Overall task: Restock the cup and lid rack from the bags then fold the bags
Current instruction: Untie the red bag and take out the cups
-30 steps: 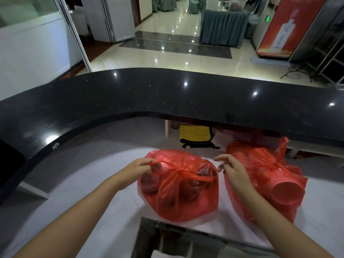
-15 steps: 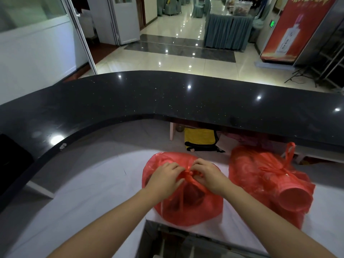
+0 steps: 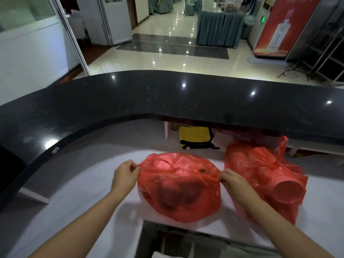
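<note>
a person stands behind a curved black counter point(image 3: 167, 95), both hands on a red bag point(image 3: 178, 185) that sits on the white worktop point(image 3: 78, 202) near its front edge. the left hand point(image 3: 125, 175) pinches the bag's left handle, the right hand point(image 3: 233, 182) pinches the right one, and the two pull apart so the plastic stretches between them. dark round shapes show through the film; what they are cannot be told. just beside it, toward the right edge, a second bag point(image 3: 260, 174) lies knotted, with red cups point(image 3: 287, 189) pressing against the plastic. a red poster point(image 3: 283, 25) across the hall shows a white bottle, its lettering too small to read.
</note>
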`<state>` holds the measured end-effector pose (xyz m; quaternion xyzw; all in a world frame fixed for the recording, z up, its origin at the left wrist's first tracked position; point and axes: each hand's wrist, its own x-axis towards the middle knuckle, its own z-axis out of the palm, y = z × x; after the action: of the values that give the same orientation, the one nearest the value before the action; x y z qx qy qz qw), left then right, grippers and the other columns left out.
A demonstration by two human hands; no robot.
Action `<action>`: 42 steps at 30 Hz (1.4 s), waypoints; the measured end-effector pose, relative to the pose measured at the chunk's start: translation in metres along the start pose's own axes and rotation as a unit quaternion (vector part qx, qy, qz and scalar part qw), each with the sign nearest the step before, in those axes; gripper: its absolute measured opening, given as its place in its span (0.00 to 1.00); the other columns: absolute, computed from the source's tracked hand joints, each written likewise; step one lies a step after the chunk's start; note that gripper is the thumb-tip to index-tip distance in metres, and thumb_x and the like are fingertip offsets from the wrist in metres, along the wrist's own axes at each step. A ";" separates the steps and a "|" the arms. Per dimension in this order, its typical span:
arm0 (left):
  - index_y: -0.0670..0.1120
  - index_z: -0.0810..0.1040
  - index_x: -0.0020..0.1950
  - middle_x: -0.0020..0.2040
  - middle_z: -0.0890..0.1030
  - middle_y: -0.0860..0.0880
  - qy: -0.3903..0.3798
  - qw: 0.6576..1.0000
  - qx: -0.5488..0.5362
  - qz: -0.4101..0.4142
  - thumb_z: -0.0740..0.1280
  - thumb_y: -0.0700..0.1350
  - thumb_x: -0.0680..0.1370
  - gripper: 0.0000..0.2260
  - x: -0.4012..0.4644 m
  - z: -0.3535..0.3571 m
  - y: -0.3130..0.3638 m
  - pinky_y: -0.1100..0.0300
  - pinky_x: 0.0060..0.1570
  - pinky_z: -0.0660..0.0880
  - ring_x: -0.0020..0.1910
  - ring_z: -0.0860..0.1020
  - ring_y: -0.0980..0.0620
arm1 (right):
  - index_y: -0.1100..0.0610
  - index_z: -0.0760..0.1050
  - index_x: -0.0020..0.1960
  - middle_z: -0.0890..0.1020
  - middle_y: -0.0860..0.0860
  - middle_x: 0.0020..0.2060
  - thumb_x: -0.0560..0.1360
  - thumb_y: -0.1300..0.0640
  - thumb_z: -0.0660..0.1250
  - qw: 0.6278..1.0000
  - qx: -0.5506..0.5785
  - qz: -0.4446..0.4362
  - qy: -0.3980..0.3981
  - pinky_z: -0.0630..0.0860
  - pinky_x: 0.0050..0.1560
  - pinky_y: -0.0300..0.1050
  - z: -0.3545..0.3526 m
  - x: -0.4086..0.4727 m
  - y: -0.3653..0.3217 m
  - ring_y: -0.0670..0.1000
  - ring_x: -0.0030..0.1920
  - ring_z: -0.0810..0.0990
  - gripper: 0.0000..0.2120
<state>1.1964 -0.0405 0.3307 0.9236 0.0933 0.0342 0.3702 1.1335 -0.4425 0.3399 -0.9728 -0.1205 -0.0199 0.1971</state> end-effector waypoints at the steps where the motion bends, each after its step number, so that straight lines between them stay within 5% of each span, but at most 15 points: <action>1: 0.50 0.77 0.36 0.35 0.80 0.56 -0.004 0.999 -0.004 -0.032 0.72 0.44 0.75 0.08 0.003 -0.005 -0.008 0.58 0.38 0.69 0.39 0.79 0.53 | 0.59 0.81 0.49 0.80 0.52 0.46 0.75 0.68 0.69 1.000 -0.015 0.008 0.000 0.79 0.46 0.52 -0.001 -0.004 0.003 0.57 0.46 0.81 0.08; 6: 0.52 0.80 0.47 0.45 0.82 0.53 -0.054 0.994 -0.057 -0.074 0.70 0.46 0.75 0.02 0.003 -0.015 -0.015 0.55 0.44 0.76 0.46 0.81 0.51 | 0.54 0.81 0.62 0.81 0.52 0.56 0.74 0.69 0.67 0.996 -0.072 0.044 -0.029 0.75 0.54 0.52 -0.012 -0.008 0.007 0.58 0.54 0.79 0.20; 11: 0.53 0.75 0.65 0.63 0.71 0.58 -0.053 0.977 -0.020 0.207 0.68 0.39 0.75 0.20 0.002 -0.021 0.031 0.62 0.61 0.71 0.62 0.71 0.58 | 0.56 0.78 0.66 0.79 0.52 0.61 0.68 0.65 0.68 0.995 -0.013 -0.020 0.097 0.74 0.61 0.54 -0.024 0.015 -0.031 0.57 0.61 0.77 0.26; 13: 0.52 0.74 0.67 0.65 0.71 0.58 -0.060 0.939 0.021 0.337 0.67 0.41 0.73 0.22 0.002 -0.021 0.064 0.63 0.67 0.67 0.67 0.68 0.59 | 0.54 0.77 0.67 0.78 0.51 0.64 0.70 0.58 0.67 0.990 -0.005 -0.101 0.098 0.72 0.64 0.51 -0.026 0.027 -0.059 0.53 0.65 0.75 0.24; 16: 0.52 0.73 0.70 0.67 0.74 0.55 -0.148 0.874 0.096 0.453 0.63 0.47 0.70 0.26 0.003 -0.011 0.105 0.59 0.71 0.63 0.69 0.69 0.54 | 0.49 0.74 0.70 0.75 0.48 0.67 0.74 0.46 0.64 0.981 -0.062 -0.179 -0.034 0.67 0.69 0.51 -0.013 0.037 -0.094 0.51 0.68 0.72 0.25; 19: 0.58 0.63 0.77 0.73 0.71 0.51 -0.296 0.789 0.351 0.408 0.61 0.59 0.75 0.30 0.007 0.012 0.114 0.48 0.74 0.61 0.72 0.68 0.47 | 0.46 0.68 0.74 0.73 0.47 0.68 0.77 0.38 0.60 0.951 -0.173 -0.157 -0.204 0.64 0.70 0.53 0.008 0.039 -0.100 0.52 0.67 0.71 0.27; 21: 0.59 0.61 0.78 0.72 0.73 0.49 -0.308 0.725 0.462 0.407 0.63 0.63 0.78 0.30 0.007 0.026 0.101 0.43 0.71 0.63 0.70 0.70 0.44 | 0.48 0.69 0.73 0.74 0.48 0.68 0.80 0.43 0.60 0.939 -0.193 -0.129 -0.252 0.66 0.67 0.53 0.014 0.034 -0.094 0.54 0.66 0.73 0.23; 23: 0.60 0.59 0.79 0.70 0.73 0.47 -0.301 0.702 0.503 0.404 0.66 0.60 0.79 0.31 0.007 0.037 0.087 0.42 0.69 0.63 0.67 0.71 0.41 | 0.48 0.73 0.70 0.76 0.49 0.65 0.81 0.50 0.59 0.938 -0.202 -0.122 -0.256 0.68 0.64 0.52 0.018 0.025 -0.082 0.55 0.64 0.75 0.18; 25: 0.59 0.58 0.80 0.71 0.72 0.45 -0.294 0.712 0.521 0.368 0.67 0.58 0.79 0.32 0.005 0.048 0.074 0.39 0.72 0.60 0.68 0.71 0.39 | 0.48 0.77 0.66 0.78 0.49 0.62 0.82 0.52 0.57 0.938 -0.204 -0.120 -0.253 0.69 0.61 0.51 0.023 0.011 -0.069 0.54 0.62 0.77 0.16; 28: 0.54 0.71 0.73 0.65 0.79 0.48 -0.275 0.750 0.510 0.318 0.64 0.53 0.80 0.20 -0.001 0.059 0.059 0.40 0.73 0.58 0.62 0.78 0.42 | 0.50 0.81 0.59 0.81 0.50 0.57 0.81 0.55 0.59 0.942 -0.177 -0.118 -0.259 0.71 0.57 0.49 0.027 -0.012 -0.049 0.56 0.57 0.79 0.14; 32: 0.51 0.82 0.55 0.51 0.85 0.49 -0.236 0.841 0.440 0.209 0.58 0.47 0.80 0.13 -0.006 0.062 0.041 0.53 0.54 0.72 0.51 0.82 0.45 | 0.53 0.81 0.58 0.81 0.52 0.56 0.77 0.61 0.59 0.922 -0.238 -0.058 -0.298 0.71 0.59 0.49 0.021 -0.032 -0.017 0.57 0.58 0.79 0.15; 38: 0.48 0.81 0.55 0.52 0.82 0.46 -0.188 0.914 0.359 -0.013 0.59 0.46 0.75 0.14 0.016 0.041 0.029 0.54 0.46 0.74 0.50 0.81 0.42 | 0.49 0.76 0.66 0.80 0.51 0.62 0.79 0.60 0.58 0.884 -0.290 0.038 -0.365 0.71 0.65 0.50 0.010 -0.040 0.008 0.55 0.63 0.78 0.18; 42: 0.53 0.76 0.65 0.61 0.80 0.47 -0.269 0.913 0.300 0.065 0.61 0.53 0.73 0.21 0.019 0.028 0.041 0.50 0.56 0.77 0.58 0.78 0.43 | 0.49 0.77 0.59 0.79 0.50 0.59 0.76 0.50 0.59 0.907 -0.260 0.014 -0.332 0.67 0.65 0.53 -0.002 -0.026 -0.015 0.54 0.62 0.76 0.15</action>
<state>1.2245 -0.0851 0.3381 0.9695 -0.0640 -0.2210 0.0840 1.1050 -0.4359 0.3454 -0.9414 -0.1557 0.2767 -0.1137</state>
